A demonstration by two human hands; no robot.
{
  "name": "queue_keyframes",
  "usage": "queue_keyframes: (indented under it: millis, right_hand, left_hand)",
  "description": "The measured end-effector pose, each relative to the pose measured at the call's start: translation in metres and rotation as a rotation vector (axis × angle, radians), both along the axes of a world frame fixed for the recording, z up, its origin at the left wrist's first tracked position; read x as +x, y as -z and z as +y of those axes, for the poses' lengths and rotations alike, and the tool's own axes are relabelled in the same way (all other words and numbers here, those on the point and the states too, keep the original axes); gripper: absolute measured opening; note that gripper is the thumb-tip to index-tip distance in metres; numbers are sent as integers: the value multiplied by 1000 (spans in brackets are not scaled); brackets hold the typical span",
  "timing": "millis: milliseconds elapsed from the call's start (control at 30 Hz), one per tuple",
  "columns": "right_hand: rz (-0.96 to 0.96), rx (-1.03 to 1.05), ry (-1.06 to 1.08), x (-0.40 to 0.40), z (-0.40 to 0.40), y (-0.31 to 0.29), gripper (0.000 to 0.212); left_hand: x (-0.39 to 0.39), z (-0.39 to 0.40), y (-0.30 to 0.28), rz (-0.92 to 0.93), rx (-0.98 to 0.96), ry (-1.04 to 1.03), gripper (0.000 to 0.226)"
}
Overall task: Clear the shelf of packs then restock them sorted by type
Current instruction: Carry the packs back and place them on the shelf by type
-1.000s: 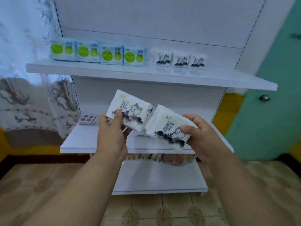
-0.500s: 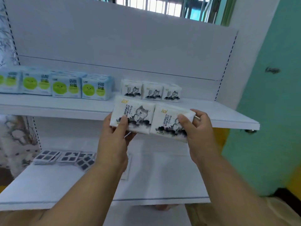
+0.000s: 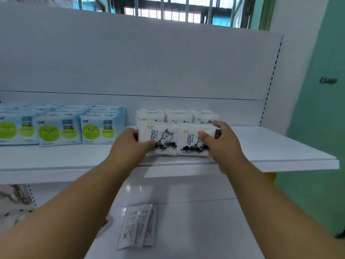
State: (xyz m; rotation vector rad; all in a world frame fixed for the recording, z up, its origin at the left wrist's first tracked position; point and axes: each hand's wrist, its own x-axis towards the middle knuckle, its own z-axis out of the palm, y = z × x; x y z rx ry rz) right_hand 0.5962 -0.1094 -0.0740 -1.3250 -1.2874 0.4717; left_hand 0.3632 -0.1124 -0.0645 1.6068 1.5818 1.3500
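Far left of my fingers: pale blue plastic packs with green circles (image 3: 59, 130), standing in a row on the white upper shelf board (image 3: 280, 148).
Left hand (image 3: 128, 144): I see it grasping a white cat-print pack (image 3: 160, 137).
Right hand (image 3: 222, 143): grasping a second white cat-print pack (image 3: 190, 141), touching the first.
Behind my fingertips: a row of white cat-print packs (image 3: 177, 116).
Below: thin white sachets (image 3: 138, 227) on the lower shelf.

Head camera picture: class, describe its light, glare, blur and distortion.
Head view: daylight enters through the barred window, overexposed between its bars; soft glare patches lie on the lower shelf; wide-angle distortion bows the upper shelf edge and stretches both forearms; the blue packs at far left blur, while the cat-print packs stay fairly sharp.
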Motion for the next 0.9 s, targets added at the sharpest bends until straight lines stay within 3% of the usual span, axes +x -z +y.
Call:
queue_keyframes:
  millis: [133, 233, 400, 567, 633, 733, 900]
  right_hand:
    - [-228, -108, -30, 7, 35, -14, 58]
    - [-412, -160, -31, 6, 70, -24, 59]
    - [-701, -142, -20, -1, 114, -28, 54]
    - [-777, -107, -23, -3, 127, -22, 60]
    - [-806, -107, -9, -4, 121, -23, 60]
    - [-857, -117, 54, -9, 104, -26, 64]
    - [-843, -123, 144, -27, 53, -25, 68]
  left_hand:
    - [4, 44, -9, 312, -67, -76, 54]
    - [9, 73, -16, 488, -108, -167, 55]
    - [12, 114, -13, 545, -178, -260, 41]
    - [14, 128, -8, 536, -161, -290, 25]
    - [13, 126, -8, 510, -183, -274, 31]
    - [12, 116, -6, 455, -180, -254, 58]
    - [21, 72, 1, 422, 22, -292, 73]
